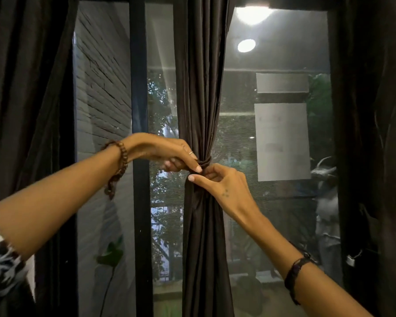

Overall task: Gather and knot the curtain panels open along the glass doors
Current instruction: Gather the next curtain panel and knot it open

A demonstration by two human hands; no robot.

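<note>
A dark brown curtain panel (201, 72) hangs down the middle of the glass doors (272, 138), gathered into a narrow bundle. At mid height the cloth is cinched by a knot (204, 161). My left hand (169, 154) comes in from the left and grips the knot's left side with curled fingers. My right hand (222, 181) reaches up from the lower right and pinches the cloth just under the knot. Below the knot the curtain fans out again.
More dark curtain hangs at the far left (25, 99) and far right (375, 110). A black door frame post (138, 110) stands left of the gathered panel. The glass reflects ceiling lights (246, 45). A green leaf (111, 252) shows low on the left.
</note>
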